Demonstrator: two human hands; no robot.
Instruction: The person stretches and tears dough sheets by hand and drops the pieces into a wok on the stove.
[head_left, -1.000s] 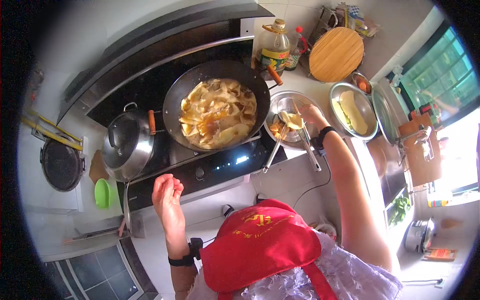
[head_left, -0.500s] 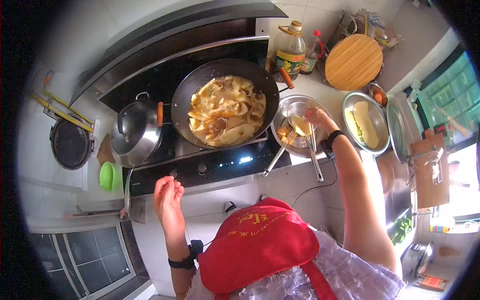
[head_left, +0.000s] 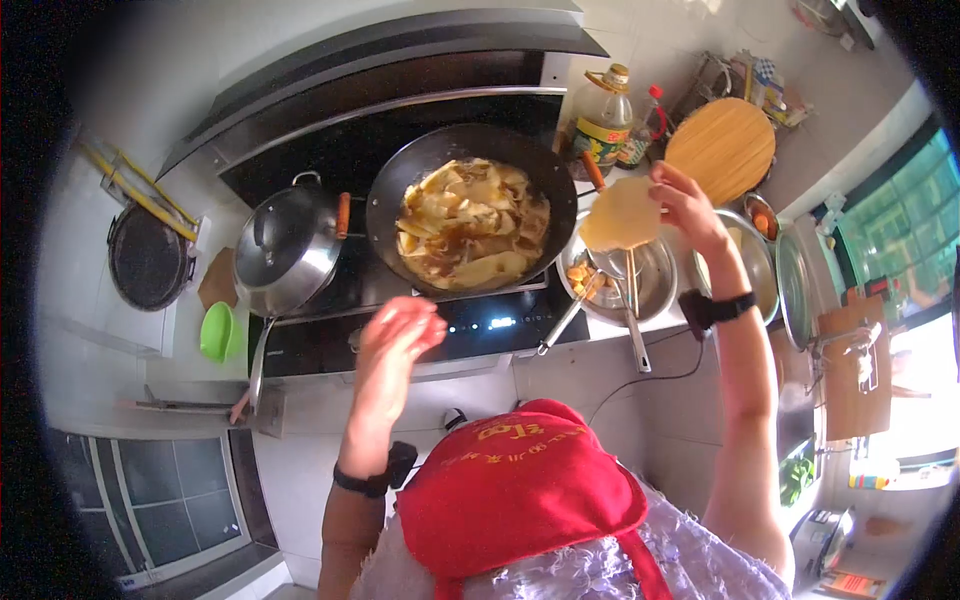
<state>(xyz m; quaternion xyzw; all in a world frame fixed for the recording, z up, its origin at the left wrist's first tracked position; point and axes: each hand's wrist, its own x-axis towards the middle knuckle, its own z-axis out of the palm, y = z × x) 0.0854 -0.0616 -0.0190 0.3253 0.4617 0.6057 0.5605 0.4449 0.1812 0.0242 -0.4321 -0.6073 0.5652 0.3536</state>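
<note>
My right hand point(head_left: 688, 208) pinches the edge of a pale, flat, rounded sheet of dough point(head_left: 618, 215), held up over a steel bowl point(head_left: 660, 285). In that bowl lie yellow chunks point(head_left: 583, 279) and long-handled metal utensils point(head_left: 637, 340), whose heads are partly hidden. My left hand point(head_left: 395, 335), slightly blurred, hovers at the front of the stove with its fingers stretched out and nothing in them. Beyond it, a large black wok point(head_left: 385, 215) holds brown broth and many flat pale pieces point(head_left: 475, 215).
A lidded pan point(head_left: 285, 245) stands left of the wok, by a green bowl point(head_left: 217, 333). Behind the steel bowl are an oil bottle point(head_left: 600, 120), a red-capped bottle point(head_left: 645, 130) and a round wooden board point(head_left: 725, 148). Another steel bowl point(head_left: 765, 275) sits at the right.
My right hand has lifted the dough sheet up out of the steel bowl. My left hand has moved up and right, nearer the wok. The view has shifted slightly.
</note>
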